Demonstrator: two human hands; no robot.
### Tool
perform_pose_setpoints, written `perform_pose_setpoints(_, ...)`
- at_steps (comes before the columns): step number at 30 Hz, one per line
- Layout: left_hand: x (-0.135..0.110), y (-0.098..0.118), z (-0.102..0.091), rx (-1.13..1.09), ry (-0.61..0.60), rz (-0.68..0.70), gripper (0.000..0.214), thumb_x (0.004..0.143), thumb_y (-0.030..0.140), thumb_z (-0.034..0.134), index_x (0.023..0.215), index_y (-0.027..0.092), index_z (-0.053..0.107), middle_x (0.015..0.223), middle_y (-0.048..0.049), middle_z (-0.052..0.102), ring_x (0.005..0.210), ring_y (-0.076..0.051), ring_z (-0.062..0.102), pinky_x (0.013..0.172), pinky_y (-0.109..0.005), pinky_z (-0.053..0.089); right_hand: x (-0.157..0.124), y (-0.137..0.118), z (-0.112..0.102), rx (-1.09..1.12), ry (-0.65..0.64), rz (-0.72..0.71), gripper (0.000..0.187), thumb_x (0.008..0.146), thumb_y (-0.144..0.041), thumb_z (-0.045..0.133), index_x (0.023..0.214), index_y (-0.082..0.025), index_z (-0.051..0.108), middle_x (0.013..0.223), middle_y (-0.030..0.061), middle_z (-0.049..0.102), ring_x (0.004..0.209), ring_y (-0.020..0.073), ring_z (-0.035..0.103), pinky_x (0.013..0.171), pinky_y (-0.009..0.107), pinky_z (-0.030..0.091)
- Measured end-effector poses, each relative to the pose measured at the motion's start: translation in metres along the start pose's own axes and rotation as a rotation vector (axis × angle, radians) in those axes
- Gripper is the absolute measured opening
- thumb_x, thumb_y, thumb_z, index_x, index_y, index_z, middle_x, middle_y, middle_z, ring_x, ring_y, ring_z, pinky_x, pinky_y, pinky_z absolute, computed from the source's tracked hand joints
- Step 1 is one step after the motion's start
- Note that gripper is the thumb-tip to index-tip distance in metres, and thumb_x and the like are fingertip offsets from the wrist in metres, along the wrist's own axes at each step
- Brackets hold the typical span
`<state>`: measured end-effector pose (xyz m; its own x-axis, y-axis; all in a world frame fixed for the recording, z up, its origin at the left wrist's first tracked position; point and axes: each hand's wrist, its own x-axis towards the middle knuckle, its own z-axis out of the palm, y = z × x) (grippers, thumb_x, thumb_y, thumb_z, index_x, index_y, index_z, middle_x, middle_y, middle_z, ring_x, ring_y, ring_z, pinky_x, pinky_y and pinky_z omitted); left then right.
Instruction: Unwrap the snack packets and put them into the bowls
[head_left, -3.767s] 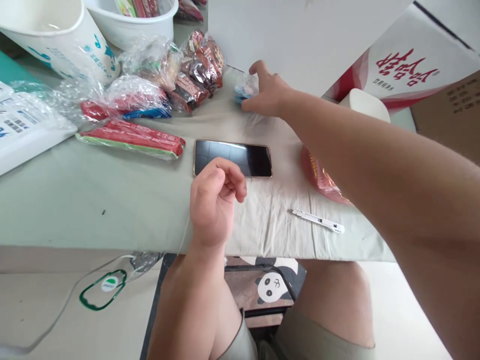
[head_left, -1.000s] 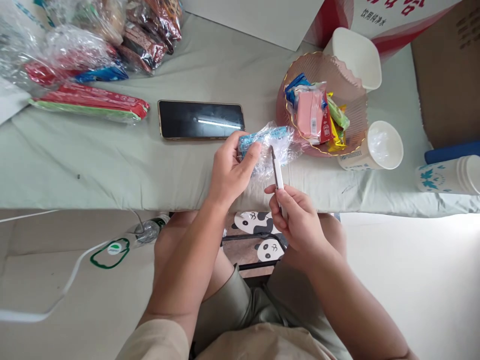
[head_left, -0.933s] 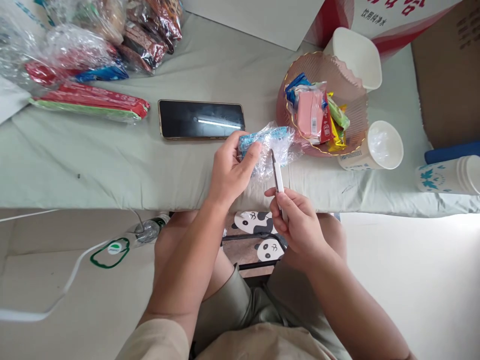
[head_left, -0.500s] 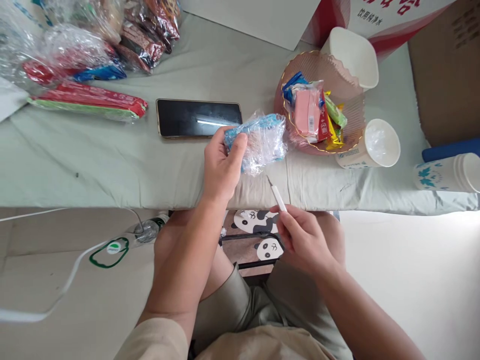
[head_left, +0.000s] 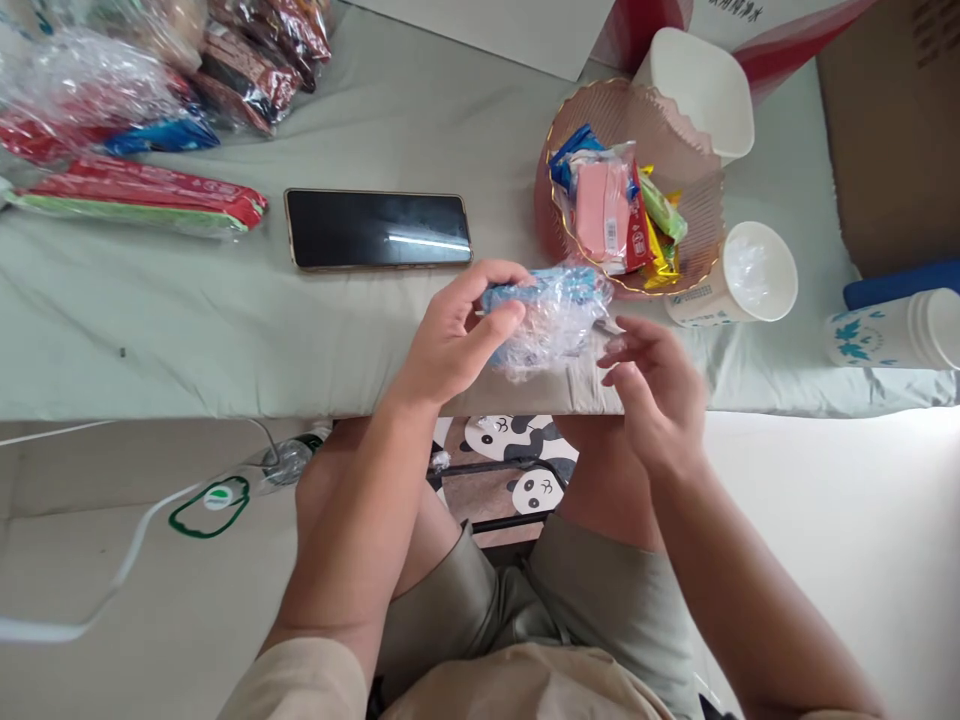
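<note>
My left hand (head_left: 469, 335) is closed on the left end of a blue packet in crinkled clear plastic (head_left: 551, 325), thumb on top and fingers behind. The packet is just over the front part of the table, below the pink bowl. At its right end is my right hand (head_left: 656, 385), thumb and fingers apart and somewhat blurred. A small greyish sliver (head_left: 606, 326) shows by the right fingertips; I cannot make out what it is. The white-handled craft knife is not clearly visible.
A phone (head_left: 379, 230) lies behind my left hand. The pink ribbed bowl (head_left: 701, 220) holds wrapped snacks. Beside it stand a white tub (head_left: 701, 90) and a paper cup (head_left: 761, 272) with plastic inside. Bagged snacks (head_left: 97, 90) fill the back left; stacked cups (head_left: 889, 330) lie right.
My left hand has moved right and slightly down with the packet. My right hand has risen from the table edge to the packet's right end, and its fingers have opened; the knife no longer shows clearly.
</note>
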<state>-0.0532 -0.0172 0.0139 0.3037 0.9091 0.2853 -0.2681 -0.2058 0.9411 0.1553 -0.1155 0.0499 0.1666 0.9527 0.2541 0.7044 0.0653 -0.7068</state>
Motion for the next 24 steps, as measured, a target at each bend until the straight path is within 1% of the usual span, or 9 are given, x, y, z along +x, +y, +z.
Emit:
perform_pose_setpoints(3, -0.003, 0.0, -0.001, -0.037, -0.078, -0.07, 0.037, 0.095, 0.058, 0.066, 0.111, 0.026, 0.075, 0.1, -0.0039, 0.071, 0.072, -0.014, 0.061, 0.06, -0.026, 0.049, -0.002, -0.027, 0.021, 0.148, 0.156, -0.045, 0.025, 0.091, -0.024, 0.07, 0.115, -0.025, 0.063, 0.085, -0.0021, 0.065, 0.074, 0.0128, 0.064, 0.066, 0.027, 0.054)
perform_pose_setpoints(5, -0.003, -0.003, -0.001, -0.106, -0.032, -0.139, 0.041, 0.097, 0.061, 0.061, 0.115, 0.027, 0.075, 0.094, -0.0035, 0.069, 0.068, -0.014, 0.06, 0.055, -0.026, 0.047, -0.004, -0.037, 0.029, 0.102, 0.293, -0.102, 0.012, 0.091, -0.016, 0.069, 0.094, -0.025, 0.061, 0.076, -0.0046, 0.06, 0.066, 0.0106, 0.059, 0.064, 0.026, 0.051)
perform_pose_setpoints(8, -0.001, -0.008, 0.001, -0.234, 0.103, -0.182, 0.039, 0.098, 0.06, 0.058, 0.114, 0.029, 0.074, 0.093, -0.0031, 0.068, 0.073, -0.016, 0.063, 0.059, -0.027, 0.049, -0.01, -0.043, 0.032, 0.068, 0.334, -0.298, 0.017, 0.091, -0.009, 0.067, 0.087, -0.024, 0.059, 0.075, -0.0037, 0.062, 0.071, 0.0125, 0.062, 0.068, 0.029, 0.052)
perform_pose_setpoints(13, 0.001, 0.001, 0.008, -0.448, 0.183, -0.175, 0.031, 0.096, 0.05, 0.064, 0.114, 0.026, 0.071, 0.112, -0.0048, 0.07, 0.098, -0.02, 0.068, 0.084, -0.034, 0.056, -0.025, -0.051, 0.04, 0.048, 0.071, -0.626, 0.018, 0.092, -0.004, 0.066, 0.097, -0.021, 0.065, 0.078, -0.0003, 0.07, 0.099, 0.0188, 0.076, 0.086, 0.034, 0.06)
perform_pose_setpoints(16, -0.001, 0.01, 0.008, -0.455, 0.171, -0.244, 0.034, 0.086, 0.031, 0.072, 0.119, 0.025, 0.069, 0.108, -0.004, 0.068, 0.088, -0.018, 0.064, 0.077, -0.032, 0.054, -0.029, -0.057, 0.047, 0.096, -0.196, -0.686, 0.008, 0.099, -0.012, 0.062, 0.1, -0.019, 0.066, 0.088, 0.0027, 0.077, 0.109, 0.0205, 0.078, 0.094, 0.035, 0.06)
perform_pose_setpoints(18, -0.001, 0.013, 0.006, -0.438, 0.187, -0.262, 0.046, 0.074, 0.022, 0.074, 0.119, 0.026, 0.067, 0.112, -0.0045, 0.067, 0.089, -0.018, 0.064, 0.071, -0.03, 0.053, -0.029, -0.059, 0.047, 0.207, -0.355, -0.665, 0.005, 0.103, -0.02, 0.061, 0.104, -0.018, 0.065, 0.089, 0.0027, 0.078, 0.097, 0.0181, 0.078, 0.087, 0.032, 0.061)
perform_pose_setpoints(20, 0.0, 0.014, 0.004, -0.438, 0.189, -0.257, 0.054, 0.065, 0.02, 0.075, 0.118, 0.027, 0.066, 0.119, -0.0051, 0.066, 0.096, -0.021, 0.066, 0.067, -0.028, 0.054, -0.027, -0.058, 0.043, 0.307, -0.348, -0.547, 0.004, 0.102, -0.024, 0.061, 0.103, -0.02, 0.063, 0.082, -0.0001, 0.075, 0.075, 0.013, 0.073, 0.071, 0.026, 0.059)
perform_pose_setpoints(22, 0.0, 0.013, 0.001, -0.421, 0.141, -0.265, 0.059, 0.062, 0.021, 0.075, 0.119, 0.029, 0.065, 0.122, -0.005, 0.066, 0.102, -0.023, 0.069, 0.067, -0.027, 0.056, -0.023, -0.052, 0.038, 0.342, -0.131, -0.318, 0.003, 0.1, -0.021, 0.062, 0.103, -0.024, 0.061, 0.078, -0.0025, 0.068, 0.067, 0.0104, 0.065, 0.063, 0.023, 0.055)
perform_pose_setpoints(24, -0.001, 0.012, 0.0, -0.362, 0.055, -0.266, 0.058, 0.066, 0.024, 0.076, 0.123, 0.031, 0.065, 0.122, -0.0054, 0.066, 0.105, -0.026, 0.071, 0.068, -0.029, 0.059, -0.019, -0.043, 0.033, 0.346, 0.079, -0.086, 0.016, 0.099, -0.025, 0.063, 0.115, -0.027, 0.059, 0.094, 0.0006, 0.067, 0.078, 0.0123, 0.069, 0.066, 0.024, 0.057)
